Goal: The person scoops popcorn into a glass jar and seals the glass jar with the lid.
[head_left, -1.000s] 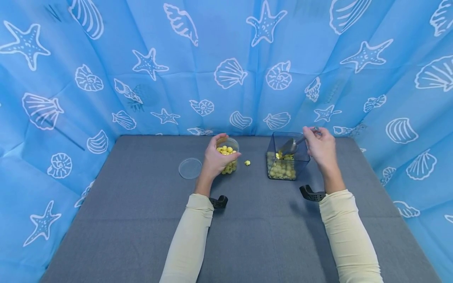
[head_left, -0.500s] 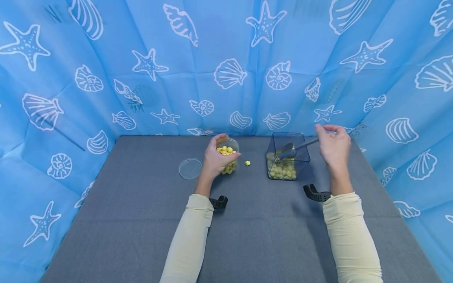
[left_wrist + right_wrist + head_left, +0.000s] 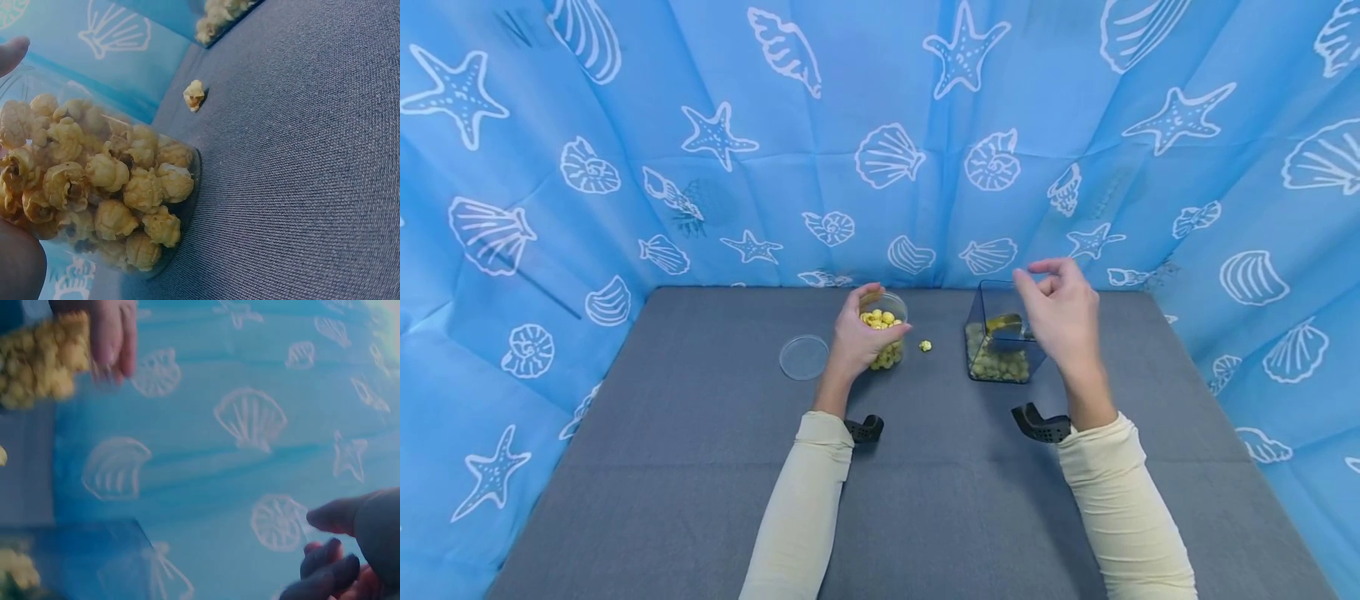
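My left hand [image 3: 856,342] curls round a clear plastic jar [image 3: 892,305] standing on the grey cloth. Yellow popcorn [image 3: 106,169] fills much of the jar; fingertips and part of the palm show at its side in the left wrist view. My right hand [image 3: 1063,312] hovers at the right side of a clear square container [image 3: 973,350]. Nothing shows between its thumb and loosely bent fingers in the right wrist view. A metal scoop [image 3: 1006,326] lies inside the container above more popcorn [image 3: 1000,364], its handle hidden behind the right hand.
A round clear lid [image 3: 803,357] lies left of the jar. One loose popcorn piece [image 3: 925,346] sits between the jar and the container. Behind the table [image 3: 925,500] hangs a blue curtain [image 3: 940,208] with shells and starfish.
The right hand has drawn the scoop's handle to the right, let go, and moved back left over the container's edge. The scoop stays inside. The left hand and jar have not moved.
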### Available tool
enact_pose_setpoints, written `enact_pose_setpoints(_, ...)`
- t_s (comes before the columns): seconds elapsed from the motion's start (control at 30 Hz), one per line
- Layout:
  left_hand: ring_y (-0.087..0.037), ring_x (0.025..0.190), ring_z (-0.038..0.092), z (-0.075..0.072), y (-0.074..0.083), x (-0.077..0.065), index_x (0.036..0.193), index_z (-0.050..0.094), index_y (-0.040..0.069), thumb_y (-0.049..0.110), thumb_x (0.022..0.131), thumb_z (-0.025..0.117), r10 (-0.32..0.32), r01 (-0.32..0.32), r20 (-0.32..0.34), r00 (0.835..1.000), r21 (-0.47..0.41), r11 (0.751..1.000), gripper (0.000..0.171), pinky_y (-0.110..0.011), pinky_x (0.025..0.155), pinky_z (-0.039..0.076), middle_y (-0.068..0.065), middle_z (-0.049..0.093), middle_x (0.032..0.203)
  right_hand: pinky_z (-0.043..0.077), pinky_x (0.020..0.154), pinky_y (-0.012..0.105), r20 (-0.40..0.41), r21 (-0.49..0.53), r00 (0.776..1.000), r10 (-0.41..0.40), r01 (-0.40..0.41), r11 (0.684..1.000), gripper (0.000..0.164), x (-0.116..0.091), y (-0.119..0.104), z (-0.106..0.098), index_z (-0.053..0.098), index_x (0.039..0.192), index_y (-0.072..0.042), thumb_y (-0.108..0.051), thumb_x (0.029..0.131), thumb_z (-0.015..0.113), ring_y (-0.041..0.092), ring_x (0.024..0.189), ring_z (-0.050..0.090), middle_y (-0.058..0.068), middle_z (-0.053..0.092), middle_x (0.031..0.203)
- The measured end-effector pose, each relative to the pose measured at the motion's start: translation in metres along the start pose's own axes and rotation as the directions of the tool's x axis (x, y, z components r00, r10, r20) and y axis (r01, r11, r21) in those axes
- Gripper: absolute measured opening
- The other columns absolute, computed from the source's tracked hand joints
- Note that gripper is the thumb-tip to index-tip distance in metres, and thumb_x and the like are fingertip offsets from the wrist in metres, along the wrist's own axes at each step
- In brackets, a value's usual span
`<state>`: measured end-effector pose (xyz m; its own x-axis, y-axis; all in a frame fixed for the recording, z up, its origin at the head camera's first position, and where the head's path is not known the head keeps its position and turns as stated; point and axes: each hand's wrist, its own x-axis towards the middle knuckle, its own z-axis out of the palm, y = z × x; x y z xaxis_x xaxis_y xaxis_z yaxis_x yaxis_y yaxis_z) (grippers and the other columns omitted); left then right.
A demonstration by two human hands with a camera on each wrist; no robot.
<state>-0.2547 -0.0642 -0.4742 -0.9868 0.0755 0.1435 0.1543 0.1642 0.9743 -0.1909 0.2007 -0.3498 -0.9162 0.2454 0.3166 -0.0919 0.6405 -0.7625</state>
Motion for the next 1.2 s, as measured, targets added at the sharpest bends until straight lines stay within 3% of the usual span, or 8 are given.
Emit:
enact_pose_setpoints(0.27,-0.033,0.141,0.047,0.000,0.001,-0.001,0.146,0.047,0.025,0.025,0.079,0.089,0.004,-0.004,-0.004,1.000,0.015,1.000,0.079,-0.054,0.111,0.043,-0.003,0.054,0.147,0.043,0.058,0.030,0.235,0.013,0.966,-0.112,0.112,0.994,0.031,-0.018,-0.005,0.050,0.061,0.120,-0.005,-0.031,0.103,0.061,0.016,0.060,0.051,0.006,0.059,0.078)
enact_pose_setpoints(0.4,-0.031,0.140,0.048,0.000,0.002,-0.001,0.147,0.047,0.024,0.026,0.079,0.089,0.010,-0.009,-0.011,1.000,0.032,0.999,0.080,-0.054,0.112,0.043,-0.003,0.054,0.148,0.049,0.060,0.033,0.391,-0.008,0.919,-0.049,0.057,0.998,0.031,-0.024,-0.002,0.078,0.059,0.124,-0.004,-0.029,0.104,0.059,0.019,0.065,0.059,0.010,0.063,0.089)
enact_pose_setpoints(0.53,-0.034,0.141,0.048,-0.001,0.002,-0.002,0.146,0.047,0.027,0.030,0.079,0.090,0.011,-0.011,-0.012,1.000,0.032,0.999,0.080,-0.054,0.111,0.044,-0.003,0.054,0.147,0.055,0.076,0.041,0.489,-0.099,0.872,0.027,0.025,0.995,0.037,-0.025,0.010,0.109,0.057,0.133,-0.003,-0.026,0.104,0.059,0.027,0.092,0.067,0.015,0.064,0.112)
enact_pose_setpoints(0.67,-0.035,0.141,0.048,-0.001,0.003,-0.003,0.145,0.047,0.027,0.032,0.078,0.090,0.010,-0.010,-0.004,1.000,0.017,1.000,0.079,-0.054,0.111,0.044,-0.002,0.054,0.146,0.050,0.097,0.050,0.533,-0.213,0.841,0.088,0.033,0.976,0.047,-0.022,0.024,0.135,0.049,0.145,-0.002,-0.023,0.104,0.058,0.035,0.121,0.057,0.022,0.051,0.136)
enact_pose_setpoints(0.8,-0.035,0.141,0.048,0.000,0.004,-0.003,0.145,0.048,0.026,0.031,0.079,0.090,0.013,-0.013,0.002,1.000,0.004,1.000,0.079,-0.053,0.111,0.044,-0.002,0.054,0.146,0.048,0.104,0.053,0.557,-0.289,0.820,0.133,0.041,0.956,0.052,-0.021,0.036,0.150,0.043,0.153,-0.004,-0.021,0.105,0.056,0.038,0.130,0.052,0.025,0.041,0.147)
enact_pose_setpoints(0.9,-0.035,0.141,0.048,0.001,0.003,-0.003,0.145,0.048,0.026,0.033,0.078,0.090,0.016,-0.016,0.005,1.000,-0.002,1.000,0.079,-0.053,0.111,0.044,-0.002,0.054,0.146,0.049,0.103,0.053,0.564,-0.310,0.817,0.118,0.076,0.948,0.047,-0.021,0.041,0.153,0.048,0.149,-0.004,-0.017,0.105,0.056,0.038,0.128,0.054,0.025,0.044,0.145)
enact_pose_setpoints(1.07,-0.038,0.140,0.048,0.000,0.002,-0.002,0.144,0.049,0.028,0.033,0.078,0.090,0.030,-0.030,-0.005,1.000,-0.001,1.000,0.077,-0.054,0.110,0.044,-0.003,0.054,0.146,0.052,0.092,0.048,0.561,-0.321,0.825,0.059,0.151,0.935,0.023,-0.024,0.041,0.154,0.067,0.123,-0.004,-0.009,0.103,0.057,0.034,0.112,0.058,0.020,0.055,0.124)
enact_pose_setpoints(1.2,-0.039,0.140,0.048,0.000,0.002,-0.002,0.144,0.049,0.027,0.027,0.079,0.089,0.025,-0.025,-0.008,1.000,0.000,1.000,0.077,-0.055,0.110,0.044,-0.004,0.054,0.146,0.052,0.084,0.046,0.522,-0.320,0.852,0.034,0.158,0.934,0.017,-0.028,0.033,0.147,0.067,0.115,-0.003,-0.008,0.103,0.056,0.032,0.100,0.059,0.018,0.056,0.116)
